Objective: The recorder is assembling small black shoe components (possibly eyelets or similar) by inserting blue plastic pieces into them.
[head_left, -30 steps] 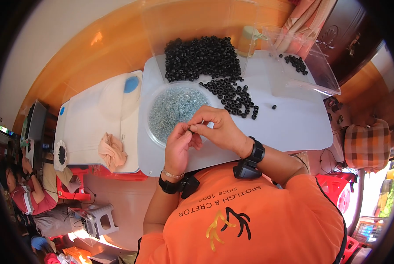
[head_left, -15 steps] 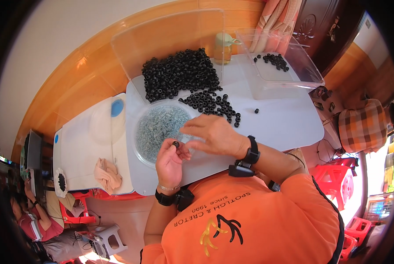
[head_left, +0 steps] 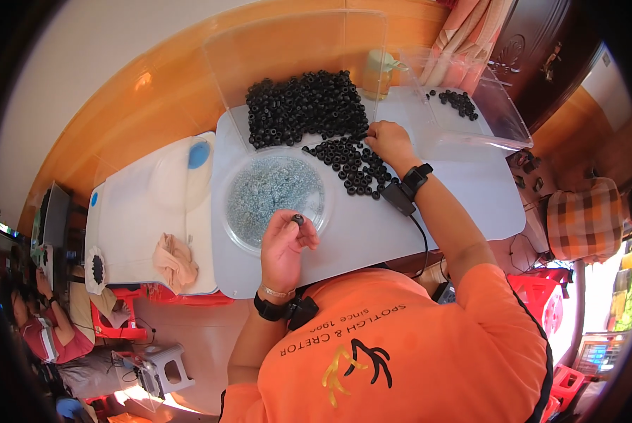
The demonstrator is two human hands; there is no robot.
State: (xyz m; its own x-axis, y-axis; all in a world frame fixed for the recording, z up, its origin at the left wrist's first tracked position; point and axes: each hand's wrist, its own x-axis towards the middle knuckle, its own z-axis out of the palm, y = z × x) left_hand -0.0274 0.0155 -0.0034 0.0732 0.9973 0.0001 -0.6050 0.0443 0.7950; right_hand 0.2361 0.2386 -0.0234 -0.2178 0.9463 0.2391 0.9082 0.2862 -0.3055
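Observation:
My left hand (head_left: 285, 243) pinches a small black ring-shaped bead (head_left: 298, 220) between thumb and fingers, over the near edge of a round clear dish (head_left: 228, 227). The dish is full of tiny sparkling pale-blue bits (head_left: 273, 187). Reaching forward, my right hand (head_left: 395, 144) has its fingers pressed together at the edge of the black beads; whatever they hold, if anything, is hidden. A big heap of black beads (head_left: 305, 106) lies behind the dish, with a looser spread of beads (head_left: 351, 162) in front of it.
A large clear bin (head_left: 235, 116) stands around the heap. Another clear bin (head_left: 464, 144) with a few beads is at the right, a green-lidded jug (head_left: 378, 74) between them. On the left table lies a peach cloth (head_left: 175, 259). A person (head_left: 51, 324) sits at far left.
My right hand has moved from above the dish, forward and right, to the black beads. The left hand still holds its bead. The whole view has shifted slightly.

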